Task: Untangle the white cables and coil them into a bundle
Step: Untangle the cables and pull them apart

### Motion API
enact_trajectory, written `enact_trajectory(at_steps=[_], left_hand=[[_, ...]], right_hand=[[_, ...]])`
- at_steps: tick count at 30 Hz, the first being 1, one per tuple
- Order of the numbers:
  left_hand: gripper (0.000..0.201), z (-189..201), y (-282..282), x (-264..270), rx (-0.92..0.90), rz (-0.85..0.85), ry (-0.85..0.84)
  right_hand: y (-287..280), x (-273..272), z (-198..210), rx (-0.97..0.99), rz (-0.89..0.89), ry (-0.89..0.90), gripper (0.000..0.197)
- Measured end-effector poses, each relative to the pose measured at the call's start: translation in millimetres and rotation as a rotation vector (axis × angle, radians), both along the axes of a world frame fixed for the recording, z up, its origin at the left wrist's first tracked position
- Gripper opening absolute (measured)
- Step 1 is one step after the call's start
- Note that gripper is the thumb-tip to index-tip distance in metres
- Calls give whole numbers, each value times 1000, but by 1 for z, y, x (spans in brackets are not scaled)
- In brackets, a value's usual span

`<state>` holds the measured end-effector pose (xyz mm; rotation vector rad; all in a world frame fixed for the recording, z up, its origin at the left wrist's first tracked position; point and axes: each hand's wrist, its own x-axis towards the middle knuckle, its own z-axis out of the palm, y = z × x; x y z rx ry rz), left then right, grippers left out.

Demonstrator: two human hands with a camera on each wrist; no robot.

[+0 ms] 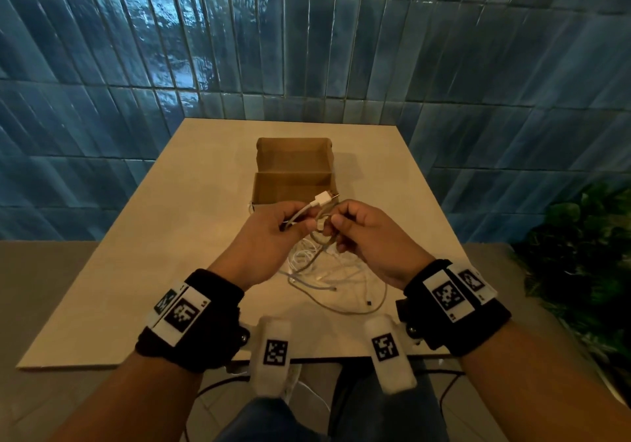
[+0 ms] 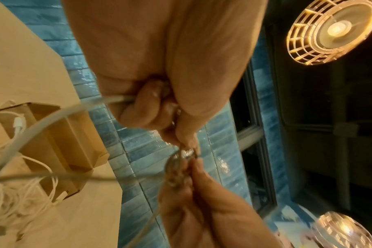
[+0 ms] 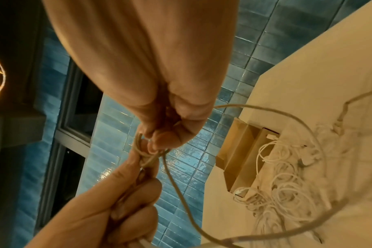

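Above the table, both hands hold one white cable (image 1: 309, 209) whose USB plug (image 1: 325, 199) sticks up between them. My left hand (image 1: 295, 219) grips the stretch just below the plug. My right hand (image 1: 336, 224) pinches a small loop (image 3: 141, 149) of the same cable; the fingertips of the two hands almost touch. In the left wrist view the cable (image 2: 42, 124) runs out of my left hand (image 2: 159, 107) toward the table. The rest hangs down to a loose tangle of white cables (image 1: 327, 274) on the table, also seen in the right wrist view (image 3: 287, 184).
An open cardboard box (image 1: 293, 177) stands on the pale table (image 1: 153, 253) just behind my hands, with a cable end at its near edge. A blue tiled wall (image 1: 307, 49) rises behind the table. A leafy plant (image 1: 587, 253) is at the right.
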<state>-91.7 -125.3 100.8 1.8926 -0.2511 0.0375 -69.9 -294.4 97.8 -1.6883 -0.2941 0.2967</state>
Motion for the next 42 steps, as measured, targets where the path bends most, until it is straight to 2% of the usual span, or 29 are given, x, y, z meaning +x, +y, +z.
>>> enact_trajectory(at_steps=[3, 8, 13, 18, 23, 29, 34, 37, 42], left_hand=[[11, -9, -1, 4, 136, 17, -99], [17, -13, -3, 6, 264, 14, -139], [8, -12, -2, 9, 250, 69, -145], [5, -18, 11, 14, 318, 138, -149], [5, -22, 34, 20, 342, 231, -143], [6, -28, 54, 28, 332, 310, -143], [13, -28, 54, 28, 304, 338, -146], [16, -27, 54, 28, 276, 353, -122], [19, -27, 45, 25, 199, 295, -58]], right_hand=[[3, 1, 0, 82, 3, 63, 19], [1, 1, 1, 87, -19, 49, 18], [-4, 4, 3, -45, -90, -56, 15], [-16, 10, 13, 76, -136, 32, 14], [-47, 19, 20, 59, -232, 20, 19], [-84, 31, 11, -187, -400, -152, 11], [-99, 37, -9, -531, -406, -320, 26], [-106, 38, -21, -686, -386, -301, 31], [-110, 38, -37, -787, -345, -215, 22]])
